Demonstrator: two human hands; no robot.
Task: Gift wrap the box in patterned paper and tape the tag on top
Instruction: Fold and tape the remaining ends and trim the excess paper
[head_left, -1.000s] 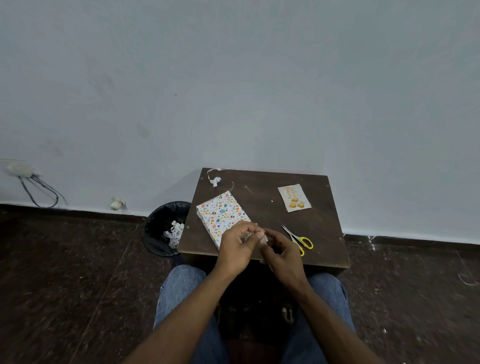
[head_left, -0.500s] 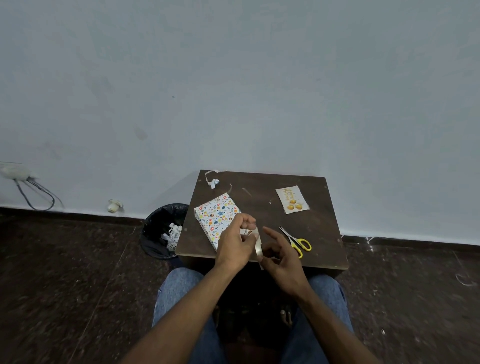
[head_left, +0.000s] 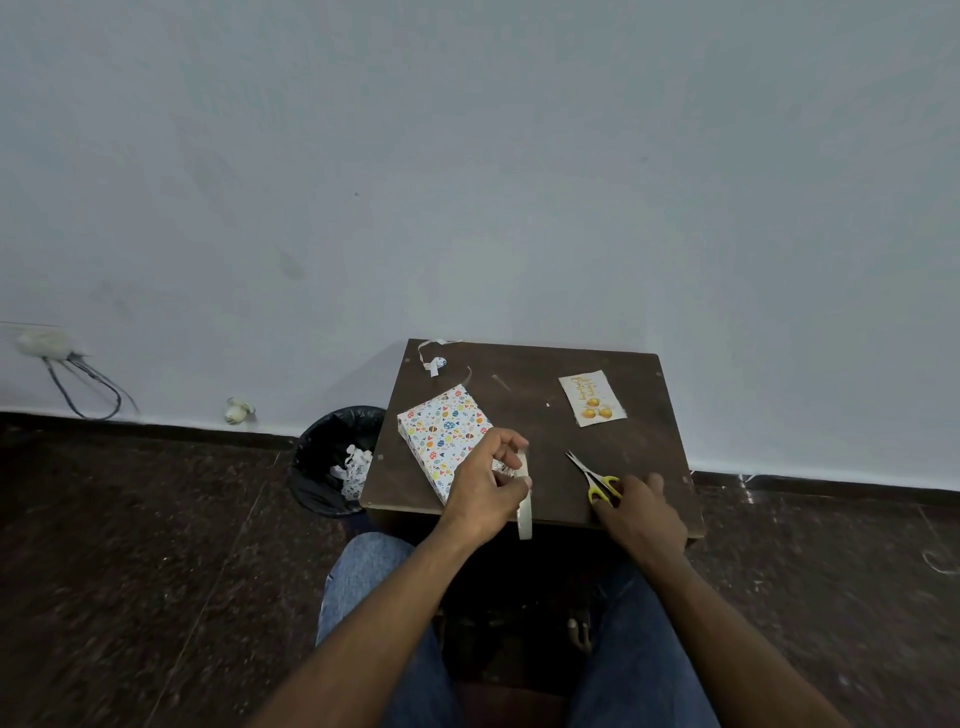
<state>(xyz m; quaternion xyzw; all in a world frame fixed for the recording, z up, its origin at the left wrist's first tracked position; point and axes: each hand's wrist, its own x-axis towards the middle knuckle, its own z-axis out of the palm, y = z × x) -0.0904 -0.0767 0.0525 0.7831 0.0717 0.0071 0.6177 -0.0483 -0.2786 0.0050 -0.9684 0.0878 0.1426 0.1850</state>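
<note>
The wrapped box (head_left: 444, 434) lies flat on the left half of the small dark wooden table (head_left: 524, 415), its patterned paper showing coloured eggs and hearts on white. Its near corner is hidden behind the left hand (head_left: 485, 491), which is raised over the table's front edge with fingers curled, pinching a roll of tape (head_left: 523, 491) — a pale strip hangs down from it past the table's edge. The right hand (head_left: 641, 514) rests on the table at the front right, fingers over the yellow handles of the scissors (head_left: 592, 474); whether they actually grip the handles I cannot tell. The scissor blades point away toward the middle of the table. The gift tag (head_left: 592, 398), a cream card with 3 golden ornaments printed on it, lies flat near the far right, well apart from the box. A curled paper scrap (head_left: 435, 360) sits at the far left corner. Beside the table on the floor stands a black-lined bin (head_left: 332, 457) holding paper offcuts.
</note>
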